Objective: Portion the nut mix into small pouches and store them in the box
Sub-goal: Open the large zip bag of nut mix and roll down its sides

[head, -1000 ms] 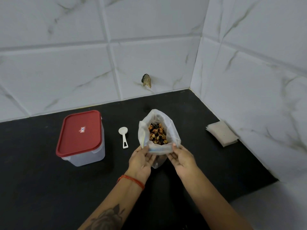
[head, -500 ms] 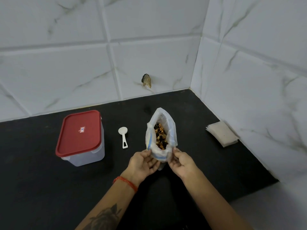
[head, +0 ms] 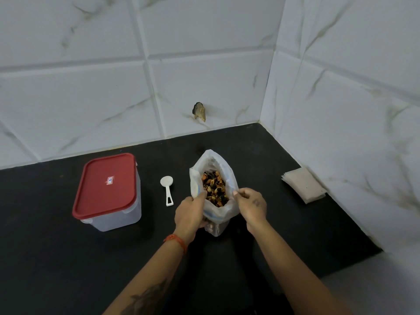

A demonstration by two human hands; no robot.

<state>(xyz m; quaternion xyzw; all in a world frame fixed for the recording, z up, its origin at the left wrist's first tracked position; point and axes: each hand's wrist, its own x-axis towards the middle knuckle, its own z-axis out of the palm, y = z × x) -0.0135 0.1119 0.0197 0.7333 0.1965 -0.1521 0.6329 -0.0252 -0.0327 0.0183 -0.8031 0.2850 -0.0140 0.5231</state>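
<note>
A clear plastic bag [head: 218,220] stands upright on the black counter, its mouth spread wide over the nut mix [head: 214,188] inside. My left hand [head: 189,212] pinches the bag's left rim and presses its side. My right hand [head: 251,204] pinches the right rim. A white plastic scoop [head: 167,188] lies flat just left of the bag. The clear box with a red lid [head: 106,189] stands shut further left. A stack of small flat pouches [head: 303,185] lies at the right, against the wall.
The black counter [head: 56,258] ends at white marble-tiled walls behind and on the right; its right front edge drops off near the corner. A small dark chip [head: 198,111] marks the back wall tile.
Both hands have moved from the bag's near rim to its left and right sides, and the mouth, squeezed narrow half a second ago, is pulled wide open again.
</note>
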